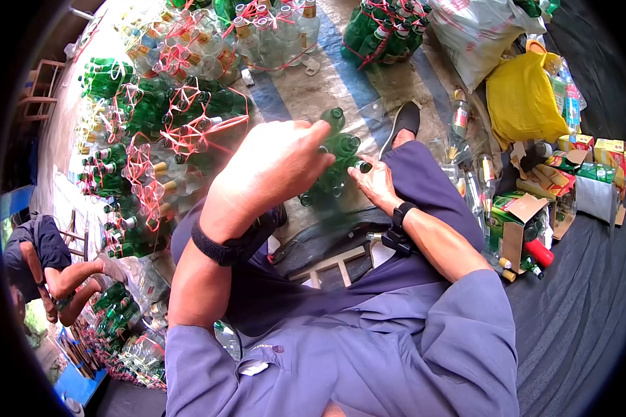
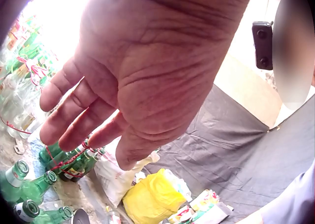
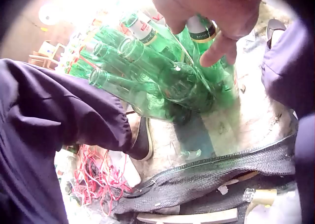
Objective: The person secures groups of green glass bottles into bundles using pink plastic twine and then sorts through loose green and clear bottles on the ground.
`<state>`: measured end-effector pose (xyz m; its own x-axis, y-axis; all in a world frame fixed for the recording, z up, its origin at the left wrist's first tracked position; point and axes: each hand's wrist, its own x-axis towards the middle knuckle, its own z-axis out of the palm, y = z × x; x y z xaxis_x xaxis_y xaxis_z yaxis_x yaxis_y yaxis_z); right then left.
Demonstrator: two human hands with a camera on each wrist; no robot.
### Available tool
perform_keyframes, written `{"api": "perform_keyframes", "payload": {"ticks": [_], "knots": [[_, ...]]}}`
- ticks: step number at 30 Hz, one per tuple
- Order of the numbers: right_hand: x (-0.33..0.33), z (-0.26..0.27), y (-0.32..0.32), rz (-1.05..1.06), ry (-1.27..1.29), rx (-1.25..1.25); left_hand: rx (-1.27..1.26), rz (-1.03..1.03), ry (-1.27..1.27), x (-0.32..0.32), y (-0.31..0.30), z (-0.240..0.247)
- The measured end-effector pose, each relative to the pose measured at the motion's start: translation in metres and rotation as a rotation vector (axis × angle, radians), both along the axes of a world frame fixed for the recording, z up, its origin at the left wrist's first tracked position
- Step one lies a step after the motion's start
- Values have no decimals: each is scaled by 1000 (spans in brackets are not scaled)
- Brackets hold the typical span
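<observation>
A cluster of green glass bottles (image 1: 344, 144) stands tilted together between my knees, partly blurred. My right hand (image 1: 377, 183) pinches the neck of one green bottle (image 3: 201, 31), which has a white and dark neck label in the right wrist view. More green bottles (image 3: 184, 89) lean against it there, their mouths toward the left. My left hand (image 1: 275, 163) is above the cluster's left side. Seen from the palm in the left wrist view, its fingers (image 2: 74, 120) are loosely extended with nothing between them, and several bottle mouths (image 2: 49, 177) show below.
Bundles of bottles tied with pink string (image 1: 195, 125) crowd the left. A white sack (image 1: 469, 35), yellow bag (image 1: 525, 97) and cartons of bottles (image 1: 518, 215) stand at right. Pink string (image 3: 101, 177) lies in a tangle by my shoe. Another person (image 1: 42, 260) bends at far left.
</observation>
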<state>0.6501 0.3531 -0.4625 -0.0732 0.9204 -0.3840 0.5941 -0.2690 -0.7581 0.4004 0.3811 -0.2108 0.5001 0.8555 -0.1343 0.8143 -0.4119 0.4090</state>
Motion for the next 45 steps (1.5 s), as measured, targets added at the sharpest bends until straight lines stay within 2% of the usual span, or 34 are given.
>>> {"api": "perform_keyframes", "payload": {"ticks": [7,9,10,19,27,30,37,38,41,43,45], "knots": [[0,6,1,-14,-14,-19,-11,-17,-10,4,0,-2],[0,18,5,128,-109,22,-19,-23,-13,6,0,-1],[0,19,6,126,-109,24,-12,-22,-17,6,1,-1],[10,0,4,105,-258,-70,8,-26,-14,6,2,1],[14,37,-2,-72,-117,-279,3,-29,-25,7,1,2],[9,48,3,-66,-178,-354,27,-30,-31,6,1,1],[2,65,10,85,-336,-192,26,-24,-54,3,-1,4],[-2,79,13,99,-380,-257,15,-16,-62,4,0,5],[1,92,15,68,-412,-276,27,-12,-70,8,0,7],[5,104,21,23,-312,-351,35,-13,-71,10,0,6],[5,100,16,-43,-336,-226,36,0,-69,11,-1,3]]}}
